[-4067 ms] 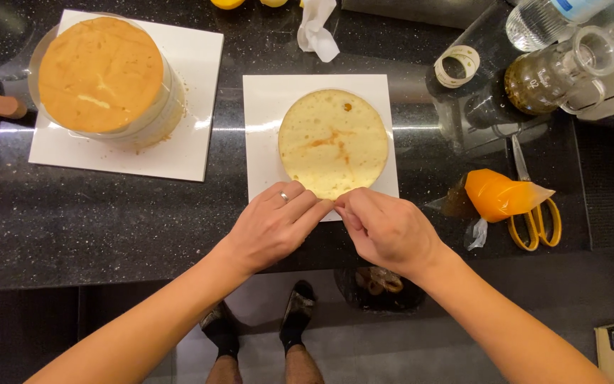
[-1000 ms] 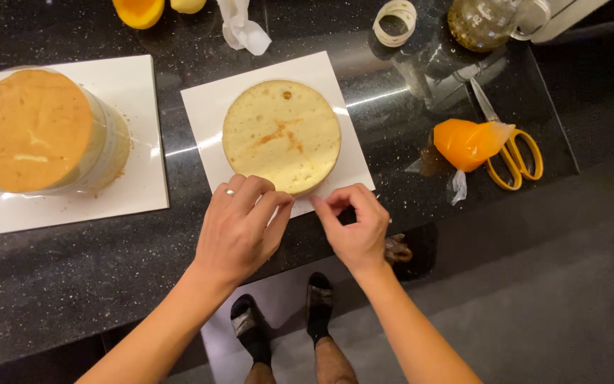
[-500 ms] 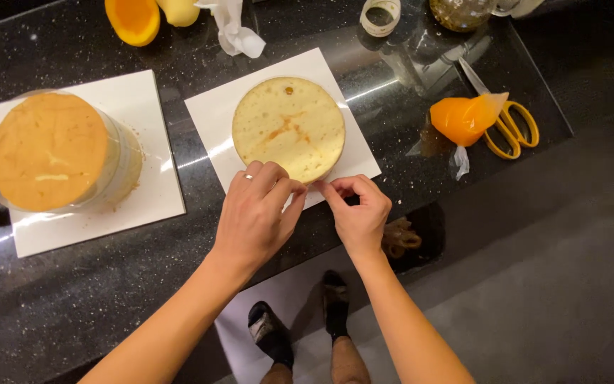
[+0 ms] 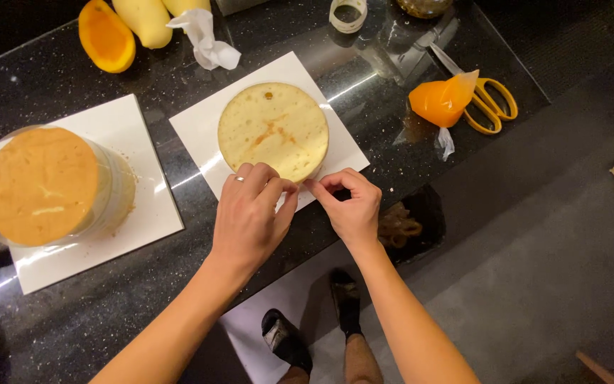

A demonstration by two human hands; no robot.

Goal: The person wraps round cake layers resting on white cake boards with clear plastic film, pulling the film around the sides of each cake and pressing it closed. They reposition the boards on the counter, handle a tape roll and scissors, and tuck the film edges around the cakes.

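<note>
A pale round cake layer (image 4: 273, 128) lies on a white square board (image 4: 200, 135) on the black counter. My left hand (image 4: 250, 213) rests with its fingers together against the cake's near rim. My right hand (image 4: 353, 206) is just to its right, thumb and forefinger pinched at the same spot on the rim. A thin clear strip seems to wrap the cake's side, and both hands appear to hold it where their fingertips nearly meet. The strip is hard to make out.
A taller cake in a clear collar (image 4: 40, 181) stands on a second white board (image 4: 143, 206) at the left. An orange piping bag (image 4: 438, 99) and yellow scissors (image 4: 495, 107) lie at the right. A cut mango (image 4: 106, 37), a tissue (image 4: 204, 39) and a tape roll (image 4: 348, 14) lie at the back.
My head has shifted, so the counter slides in view. Both hands stay at the cake's near rim, fingertips drawn a little closer together.
</note>
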